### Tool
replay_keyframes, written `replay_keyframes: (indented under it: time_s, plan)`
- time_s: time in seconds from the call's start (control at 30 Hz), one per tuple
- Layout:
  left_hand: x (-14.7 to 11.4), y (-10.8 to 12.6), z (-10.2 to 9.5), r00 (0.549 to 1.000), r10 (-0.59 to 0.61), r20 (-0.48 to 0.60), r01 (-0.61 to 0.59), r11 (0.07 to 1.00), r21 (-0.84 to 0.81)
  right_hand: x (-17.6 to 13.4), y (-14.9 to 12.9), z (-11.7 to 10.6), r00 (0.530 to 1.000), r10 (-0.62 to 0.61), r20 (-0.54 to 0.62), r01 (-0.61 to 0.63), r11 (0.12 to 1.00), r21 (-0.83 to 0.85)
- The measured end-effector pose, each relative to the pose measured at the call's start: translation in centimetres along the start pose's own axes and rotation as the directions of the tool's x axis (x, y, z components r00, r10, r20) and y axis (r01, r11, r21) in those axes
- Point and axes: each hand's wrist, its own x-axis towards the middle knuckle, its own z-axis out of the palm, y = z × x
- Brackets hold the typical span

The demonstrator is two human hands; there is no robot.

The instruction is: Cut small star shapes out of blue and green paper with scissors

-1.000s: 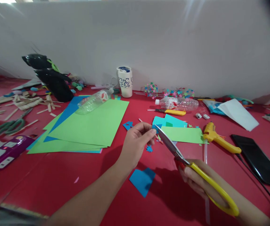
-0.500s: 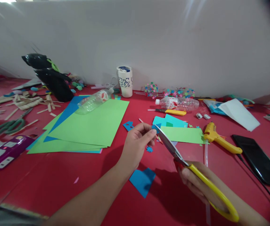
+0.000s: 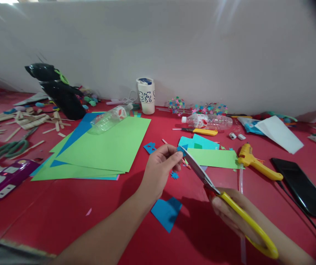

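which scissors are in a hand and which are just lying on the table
The yellow-handled scissors are in the right hand; the green-handled scissors lie on the table at far left.

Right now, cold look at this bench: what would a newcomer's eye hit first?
Probably the large metal scissors with yellow handles in the right hand, right of centre, blade tips at a small blue paper piece pinched by the left hand. Next, the bright green paper sheets left of the hands, on the red table; then the tall glossy black container at back left.
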Motion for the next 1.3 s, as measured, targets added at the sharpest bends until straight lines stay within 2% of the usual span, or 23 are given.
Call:
replay_keyframes:
  time_s: [0.27,0.43,0.63,0.83,0.97,1.17,1.3]
  plan:
    - [0.1,-0.1,-0.3,1.0,-0.006,0.025,0.006,1.0,-0.013,0.2,0.0,-0.1,0.999,-0.05,-0.01,0.05,0.999,0.013]
    - [0.2,0.0,-0.4,0.999,-0.024,0.025,0.026,0.997,-0.079,0.5,0.3,-0.3,0.991,-0.127,0.032,0.127,0.992,-0.003]
    - [0.1,0.5,-0.2,0.996,-0.051,0.077,0.059,0.992,-0.11,0.8,0.1,-1.1,0.987,-0.161,0.005,0.161,0.983,-0.089]
    - [0.1,0.3,-0.3,0.995,-0.052,0.082,0.058,0.995,-0.076,1.0,0.5,-1.9,0.975,-0.216,0.053,0.221,0.964,-0.147]
    - [0.2,0.5,-0.3,0.992,-0.084,0.093,0.089,0.995,-0.048,1.1,0.5,-2.1,0.971,-0.225,0.079,0.236,0.957,-0.167]
    - [0.3,0.8,-0.5,0.986,-0.131,0.101,0.134,0.991,-0.026,1.3,0.6,-2.6,0.983,-0.172,0.07,0.184,0.953,-0.24]
    - [0.3,0.9,-0.6,0.985,-0.143,0.1,0.145,0.989,-0.019,1.5,0.7,-2.9,0.975,-0.194,0.109,0.216,0.944,-0.249]
